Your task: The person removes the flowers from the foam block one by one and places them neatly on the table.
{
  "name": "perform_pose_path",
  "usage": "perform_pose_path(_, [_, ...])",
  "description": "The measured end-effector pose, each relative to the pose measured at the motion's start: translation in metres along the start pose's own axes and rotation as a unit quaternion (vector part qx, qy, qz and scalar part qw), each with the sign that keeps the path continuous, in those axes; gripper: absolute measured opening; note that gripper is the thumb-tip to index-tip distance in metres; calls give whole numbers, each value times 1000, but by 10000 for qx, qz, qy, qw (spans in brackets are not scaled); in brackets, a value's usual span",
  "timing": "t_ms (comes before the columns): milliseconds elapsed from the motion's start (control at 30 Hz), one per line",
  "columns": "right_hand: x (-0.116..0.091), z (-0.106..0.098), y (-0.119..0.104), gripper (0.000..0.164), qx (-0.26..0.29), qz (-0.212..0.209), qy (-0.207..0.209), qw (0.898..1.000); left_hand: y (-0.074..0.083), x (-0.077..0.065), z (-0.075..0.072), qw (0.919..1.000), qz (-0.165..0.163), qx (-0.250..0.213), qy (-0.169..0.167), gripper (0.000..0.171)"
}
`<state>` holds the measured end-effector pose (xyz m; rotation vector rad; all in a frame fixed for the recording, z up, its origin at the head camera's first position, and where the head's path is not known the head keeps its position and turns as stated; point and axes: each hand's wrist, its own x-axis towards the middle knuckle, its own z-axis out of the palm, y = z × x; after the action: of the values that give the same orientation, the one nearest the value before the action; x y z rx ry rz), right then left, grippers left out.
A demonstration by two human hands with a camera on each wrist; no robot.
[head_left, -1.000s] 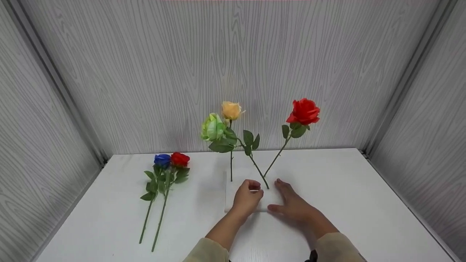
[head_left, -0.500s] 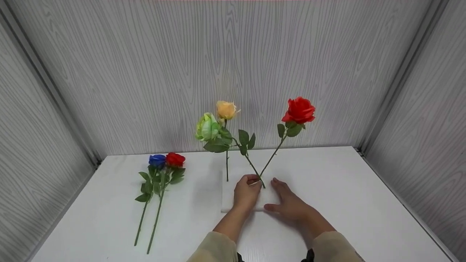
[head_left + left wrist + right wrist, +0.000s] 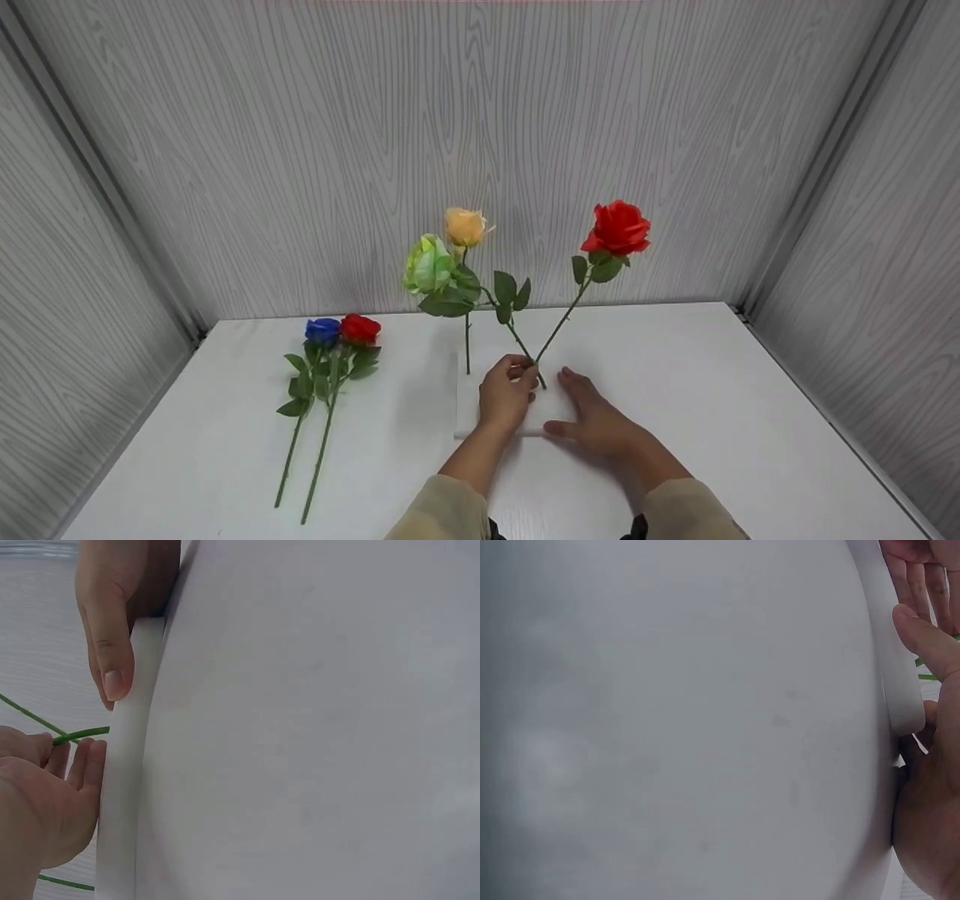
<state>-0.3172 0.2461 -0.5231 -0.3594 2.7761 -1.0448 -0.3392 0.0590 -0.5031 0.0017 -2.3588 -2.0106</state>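
A green rose (image 3: 429, 266) leans left, its stem base at a white slab (image 3: 469, 411) on the table. Low on that stem, the thumb and fingers of my left hand (image 3: 504, 401) pinch it; the left wrist view shows the green stem (image 3: 88, 733) between thumb and fingers, just above the slab. My right hand (image 3: 606, 427) lies at the slab's right front corner with spread fingers, the thumb on the front edge (image 3: 900, 682). A yellow rose (image 3: 466, 227) stands upright in the slab's left part. Behind the green stem, a red rose (image 3: 618, 229) tilts right.
On the table's left lie a blue rose (image 3: 322, 331) and another red rose (image 3: 360, 329), stems toward the front. A grey wood-grain panel (image 3: 480, 135) rises behind the white table (image 3: 675, 360), with side panels left and right.
My left hand has moved from beside the green rose's stem to pinch it, then slightly higher along it. The right hand stays on the slab. The head view has shifted slightly.
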Motion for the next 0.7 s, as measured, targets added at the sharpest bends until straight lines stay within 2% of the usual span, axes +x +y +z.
perform_pose_path(167, [0, -2, -2, 103, 5, -98, -14, 10000, -1, 0, 2, 9996, 164, 205, 86, 9])
perform_pose_path(367, [0, -1, 1, 102, -61, -150, -20, 9999, -3, -3, 3, 9991, 336, 252, 102, 8])
perform_pose_path(700, [-2, -1, 1, 103, -115, -161, -2, 9998, -3, -7, 3, 9990, 391, -153, 179, 9])
